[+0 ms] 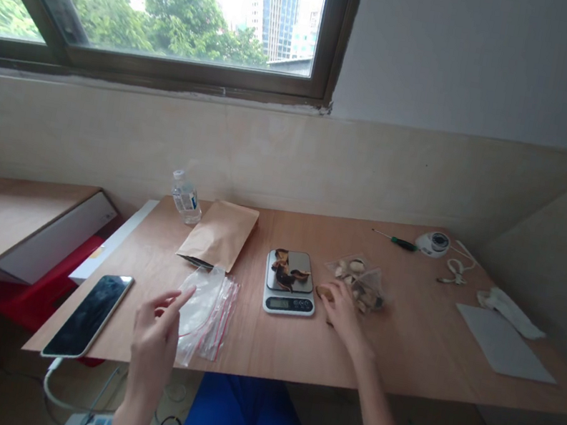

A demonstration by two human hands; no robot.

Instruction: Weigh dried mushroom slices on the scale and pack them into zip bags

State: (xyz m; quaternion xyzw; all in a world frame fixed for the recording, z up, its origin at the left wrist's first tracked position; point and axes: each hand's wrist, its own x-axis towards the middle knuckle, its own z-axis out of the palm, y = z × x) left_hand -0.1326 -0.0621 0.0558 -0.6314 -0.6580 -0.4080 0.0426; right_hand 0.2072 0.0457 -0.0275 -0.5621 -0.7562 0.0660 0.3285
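Note:
A small kitchen scale (290,283) stands mid-table with dark dried slices (287,269) on its steel platform. To its right lies a clear bag of dried pieces (359,281). My right hand (342,309) rests between the scale and that bag, fingers closed on a small brown dried piece (323,292). My left hand (155,332) hovers at the table's near edge, fingers apart, fingertips at a pile of clear zip bags with red seals (206,312); whether it touches them I cannot tell. A brown paper pouch (220,233) lies behind the zip bags.
A phone (89,314) lies at the near left corner, cable hanging below. A water bottle (186,198) lies by the wall. At the far right are a green screwdriver (395,241), a white tape measure (433,243), a cord, grey sheet (504,342) and white cloth.

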